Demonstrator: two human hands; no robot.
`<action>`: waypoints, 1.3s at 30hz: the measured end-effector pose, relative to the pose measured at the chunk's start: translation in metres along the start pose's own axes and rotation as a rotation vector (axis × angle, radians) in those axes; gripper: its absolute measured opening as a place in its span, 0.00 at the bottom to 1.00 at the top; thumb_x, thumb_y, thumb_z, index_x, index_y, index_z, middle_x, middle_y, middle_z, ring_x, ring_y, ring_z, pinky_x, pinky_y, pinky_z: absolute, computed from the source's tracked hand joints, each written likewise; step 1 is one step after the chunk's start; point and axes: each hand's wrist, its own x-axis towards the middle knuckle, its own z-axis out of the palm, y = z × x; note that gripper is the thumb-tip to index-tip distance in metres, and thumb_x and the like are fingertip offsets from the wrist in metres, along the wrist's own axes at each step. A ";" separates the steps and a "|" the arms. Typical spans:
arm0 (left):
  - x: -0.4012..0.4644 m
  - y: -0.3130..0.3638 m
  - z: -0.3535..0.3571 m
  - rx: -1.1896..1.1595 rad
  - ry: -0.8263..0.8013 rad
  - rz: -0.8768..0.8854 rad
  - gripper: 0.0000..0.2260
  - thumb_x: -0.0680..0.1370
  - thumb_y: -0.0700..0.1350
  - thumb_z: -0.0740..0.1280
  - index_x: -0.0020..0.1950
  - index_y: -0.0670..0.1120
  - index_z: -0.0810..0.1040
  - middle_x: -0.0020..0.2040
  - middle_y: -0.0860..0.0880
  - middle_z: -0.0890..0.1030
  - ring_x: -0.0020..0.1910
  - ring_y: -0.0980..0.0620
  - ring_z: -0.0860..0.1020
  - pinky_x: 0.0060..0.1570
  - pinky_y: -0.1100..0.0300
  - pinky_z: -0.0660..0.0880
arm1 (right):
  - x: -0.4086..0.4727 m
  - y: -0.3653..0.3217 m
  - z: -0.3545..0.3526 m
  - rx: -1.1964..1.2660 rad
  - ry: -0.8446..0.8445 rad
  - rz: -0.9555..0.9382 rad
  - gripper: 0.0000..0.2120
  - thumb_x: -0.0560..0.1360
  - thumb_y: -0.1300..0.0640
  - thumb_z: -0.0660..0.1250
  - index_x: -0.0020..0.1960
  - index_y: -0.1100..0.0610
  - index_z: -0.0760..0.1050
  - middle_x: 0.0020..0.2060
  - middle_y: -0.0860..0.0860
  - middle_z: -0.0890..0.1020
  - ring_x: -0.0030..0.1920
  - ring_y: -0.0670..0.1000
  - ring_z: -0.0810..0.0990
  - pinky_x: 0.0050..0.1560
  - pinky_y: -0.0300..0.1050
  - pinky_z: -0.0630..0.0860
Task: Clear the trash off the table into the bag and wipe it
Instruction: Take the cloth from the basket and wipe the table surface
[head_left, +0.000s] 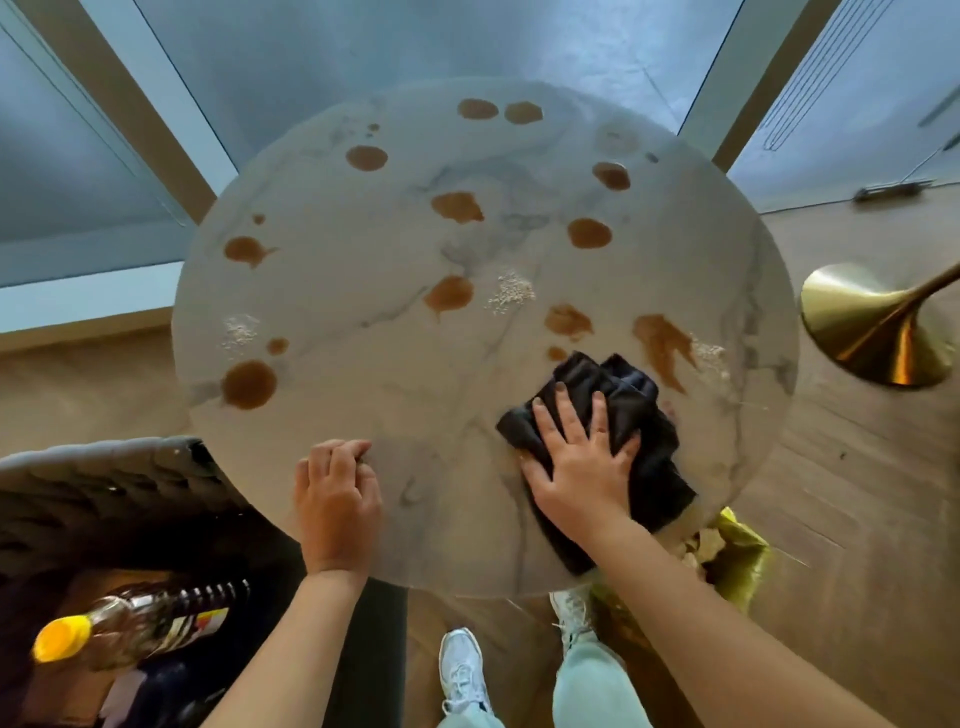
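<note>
Wooden floor (857, 493), brass lamp base (872, 332).

A home living or dining corner: round marble-look bench (395, 364) on wood-plank floor (857, 493), tall glass panes (441, 57) behind, brass lamp base (872, 327), cushioned chair (93, 483).
</note>
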 end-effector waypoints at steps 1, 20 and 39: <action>0.000 0.003 -0.001 0.012 -0.015 -0.008 0.13 0.74 0.42 0.57 0.50 0.39 0.78 0.49 0.40 0.76 0.47 0.39 0.73 0.48 0.50 0.71 | 0.004 -0.018 0.002 0.004 -0.016 -0.045 0.30 0.74 0.37 0.47 0.74 0.42 0.47 0.75 0.44 0.43 0.74 0.58 0.38 0.66 0.71 0.40; -0.021 0.119 0.059 0.225 -0.291 -0.117 0.28 0.74 0.58 0.49 0.69 0.45 0.67 0.73 0.44 0.63 0.72 0.46 0.58 0.71 0.45 0.50 | -0.038 0.093 -0.004 -0.029 0.107 -0.190 0.29 0.71 0.36 0.57 0.70 0.43 0.63 0.75 0.48 0.57 0.72 0.55 0.58 0.63 0.71 0.61; -0.011 0.125 0.064 0.228 -0.215 -0.161 0.27 0.71 0.57 0.52 0.64 0.45 0.73 0.69 0.43 0.70 0.68 0.44 0.63 0.67 0.45 0.56 | 0.058 0.164 -0.037 -0.083 0.155 0.218 0.33 0.72 0.37 0.50 0.71 0.54 0.65 0.71 0.60 0.64 0.68 0.71 0.59 0.63 0.70 0.59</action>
